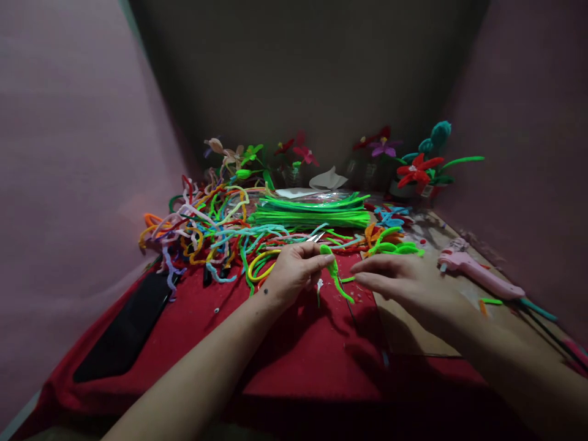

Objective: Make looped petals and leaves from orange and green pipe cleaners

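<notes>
My left hand (298, 269) pinches a bright green pipe cleaner (337, 278) between thumb and fingers. Its upper end is bent into a leaf-like loop, and a loose tail hangs down to the right. A thin dark wire seems to run down below it. Just to the right, my right hand (404, 278) reaches in with thumb and fingers slightly apart. A short green bit (348, 280) shows by its fingertips; whether they touch it, I cannot tell. Pointed silver blades (316, 236) stick out behind my left hand, their other end hidden.
A bundle of green pipe cleaners (312, 212) lies at the back, with a multicoloured tangle (202, 226) to its left. A black phone (124, 327) rests on the red cloth (294, 367). A pink glue gun (482, 274) lies at right on cardboard (418, 334); pipe-cleaner flowers (418, 171) stand behind.
</notes>
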Tool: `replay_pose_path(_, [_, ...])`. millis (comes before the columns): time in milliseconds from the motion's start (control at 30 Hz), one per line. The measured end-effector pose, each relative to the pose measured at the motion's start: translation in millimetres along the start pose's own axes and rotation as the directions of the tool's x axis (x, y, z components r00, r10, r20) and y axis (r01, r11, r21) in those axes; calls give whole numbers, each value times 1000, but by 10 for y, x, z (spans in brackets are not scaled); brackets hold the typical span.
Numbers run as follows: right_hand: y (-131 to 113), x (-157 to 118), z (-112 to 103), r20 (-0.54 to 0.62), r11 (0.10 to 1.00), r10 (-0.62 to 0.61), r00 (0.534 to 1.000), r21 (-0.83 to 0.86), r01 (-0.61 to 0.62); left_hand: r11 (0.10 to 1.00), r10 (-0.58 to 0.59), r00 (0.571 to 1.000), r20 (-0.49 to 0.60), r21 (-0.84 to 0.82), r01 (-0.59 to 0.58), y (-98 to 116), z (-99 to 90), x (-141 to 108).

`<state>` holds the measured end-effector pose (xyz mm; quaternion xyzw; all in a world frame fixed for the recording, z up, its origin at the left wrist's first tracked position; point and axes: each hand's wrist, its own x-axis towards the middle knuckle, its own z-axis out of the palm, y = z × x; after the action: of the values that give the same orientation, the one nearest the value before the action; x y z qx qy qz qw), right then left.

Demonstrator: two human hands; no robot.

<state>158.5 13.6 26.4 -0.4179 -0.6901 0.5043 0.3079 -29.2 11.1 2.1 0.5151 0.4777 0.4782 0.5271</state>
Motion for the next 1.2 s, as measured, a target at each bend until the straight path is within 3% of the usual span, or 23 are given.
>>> replay_pose_path(100, [101, 181, 121, 141, 990, 135, 981, 20, -140, 998, 13, 1000, 9, 64, -13, 28, 34, -18])
replay_pose_path(233, [249, 311, 287, 99, 969, 152, 983, 180, -168, 994, -26, 999, 29, 106, 23, 4, 41, -4])
replay_pose_path(367, [269, 301, 346, 46, 945, 134, 990, 293, -141, 996, -73, 996, 53, -38, 75, -71, 18, 26])
replay_pose_path(467, [244, 302, 341, -50, 917, 110, 993, 390, -82, 954, -186, 968, 168, -206, 219, -108, 22, 21])
replay_pose_path(600, [298, 336, 342, -77, 872, 100, 992, 486, -50, 900, -267, 894, 360, -238, 364, -114, 75, -5])
replay_pose_path(767, [385, 337, 357, -148, 929, 6, 989, 367, 49, 920, -272, 896, 351, -179, 349, -138, 101, 5])
replay_pose_path(900, [364, 315, 352, -185, 970, -73, 980, 215, 113, 911, -327, 868, 373, -119, 394, -135, 96, 0])
replay_pose_path(1067, [330, 324, 299, -233, 968, -27, 972, 237, 84, 947, -276, 909, 312, -72, 312, -108, 150, -47])
replay_pose_path(1200, [322, 327, 288, -230, 961, -15, 973, 266, 78, 919, -312, 891, 329, -133, 371, -158, 150, -26])
